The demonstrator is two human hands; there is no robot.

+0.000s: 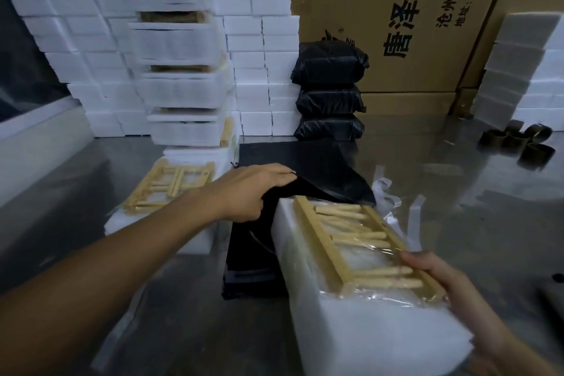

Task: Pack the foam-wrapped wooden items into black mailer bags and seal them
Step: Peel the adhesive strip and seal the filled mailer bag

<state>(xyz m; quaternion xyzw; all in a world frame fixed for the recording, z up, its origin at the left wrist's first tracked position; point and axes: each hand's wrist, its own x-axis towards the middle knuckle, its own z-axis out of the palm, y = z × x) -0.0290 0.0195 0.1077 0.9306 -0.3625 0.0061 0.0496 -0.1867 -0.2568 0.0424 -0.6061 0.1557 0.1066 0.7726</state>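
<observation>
A foam-wrapped wooden rack (360,256) lies slanted in front of me, its far end entering the mouth of a black mailer bag (311,174). My left hand (253,192) grips the bag's upper edge and lifts it open. My right hand (442,278) holds the near right side of the wrapped rack, fingers curled over its wooden frame. Another wooden rack on foam (169,186) lies to the left. Three sealed black packages (331,94) are stacked at the back.
Tall stacks of white foam blocks and wrapped racks (180,55) fill the back left. Cardboard boxes (396,9) stand behind. More foam (518,70) rises at the right, with empty tape cores (518,140) beside it. White strips (396,201) lie on the shiny table.
</observation>
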